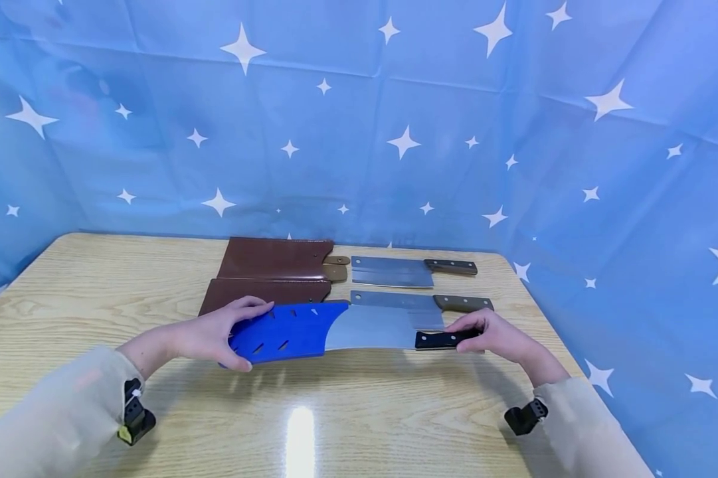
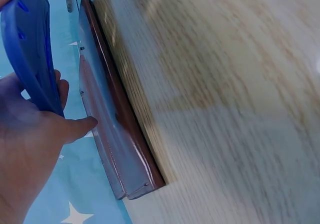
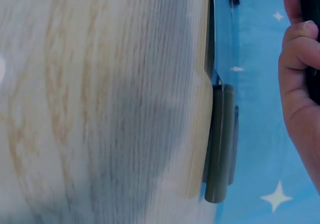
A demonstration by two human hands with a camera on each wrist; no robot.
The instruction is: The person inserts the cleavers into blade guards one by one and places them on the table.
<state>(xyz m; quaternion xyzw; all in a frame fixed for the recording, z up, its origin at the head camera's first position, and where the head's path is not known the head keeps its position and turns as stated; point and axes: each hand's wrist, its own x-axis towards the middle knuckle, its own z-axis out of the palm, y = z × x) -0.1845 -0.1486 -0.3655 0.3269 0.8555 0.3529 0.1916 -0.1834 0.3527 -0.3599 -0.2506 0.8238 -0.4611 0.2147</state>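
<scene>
My left hand (image 1: 212,332) grips the closed end of a blue slotted blade guard (image 1: 305,328), thumb along the lower edge and fingers over the top. My right hand (image 1: 497,337) holds a cleaver by its black riveted handle (image 1: 436,340). The front part of its broad steel blade (image 1: 367,330) is hidden inside the guard. Both are raised above the table, level from left to right. In the left wrist view the guard (image 2: 32,54) sits between thumb and fingers. At the right wrist view's edge, curled fingers (image 3: 300,54) wrap the dark handle.
Behind the hands, two brown leather sheaths (image 1: 275,257) lie on the wooden table (image 1: 359,418), the nearer partly covered by my left hand. Right of them lie a cleaver (image 1: 391,271) with a dark handle and another (image 1: 463,303) with an olive-brown handle. A blue star-patterned curtain (image 1: 347,166) borders the table.
</scene>
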